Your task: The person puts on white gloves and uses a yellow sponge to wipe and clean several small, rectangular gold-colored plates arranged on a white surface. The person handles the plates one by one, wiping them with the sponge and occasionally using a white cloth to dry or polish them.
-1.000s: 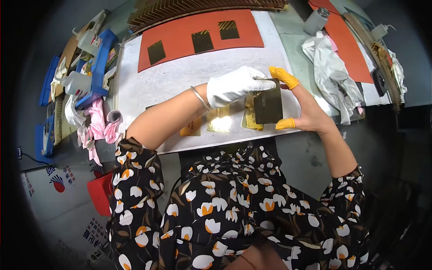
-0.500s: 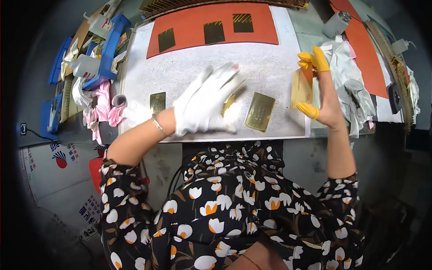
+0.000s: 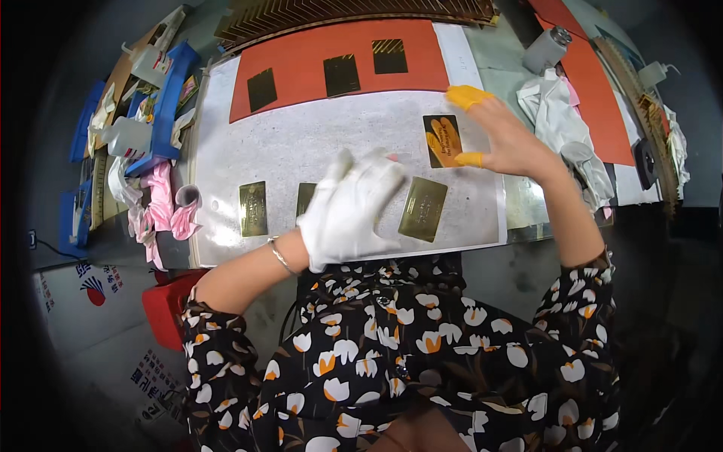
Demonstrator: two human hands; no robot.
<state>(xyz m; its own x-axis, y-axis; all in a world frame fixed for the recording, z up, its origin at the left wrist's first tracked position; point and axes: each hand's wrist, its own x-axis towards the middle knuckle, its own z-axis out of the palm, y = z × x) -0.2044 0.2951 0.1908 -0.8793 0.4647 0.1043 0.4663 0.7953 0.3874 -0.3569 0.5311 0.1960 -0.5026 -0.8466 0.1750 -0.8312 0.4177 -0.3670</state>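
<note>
My left hand (image 3: pixel 352 209), in a white glove, lies over the pale work sheet (image 3: pixel 354 139) with its fingers stretched out. Part of a dark gold card (image 3: pixel 303 197) peeks out at its left side; whatever is under the palm is hidden. Further left is another gold card (image 3: pixel 254 209), and a larger-looking one (image 3: pixel 423 211) lies just right of the glove. My right hand (image 3: pixel 512 135) has yellow finger covers on its tips and is spread apart. Its thumb is at the lower right corner of a shiny card (image 3: pixel 434 158), which mirrors the yellow fingertips.
Three dark cards, one of them striped (image 3: pixel 389 56), rest on a red sheet (image 3: pixel 294 56) at the back. Behind it runs a slotted rack (image 3: pixel 354 16). Blue trays (image 3: pixel 172 105), bottles and pink cloths (image 3: pixel 160 196) crowd the left. White cloths (image 3: pixel 553 120) and a grey bottle (image 3: pixel 547 50) are right.
My right hand has moved left; its card, tilted between the fingers before, is now right of the sheet's middle with the fingers spread. The view has shifted, and a card edge shows left of the glove.
</note>
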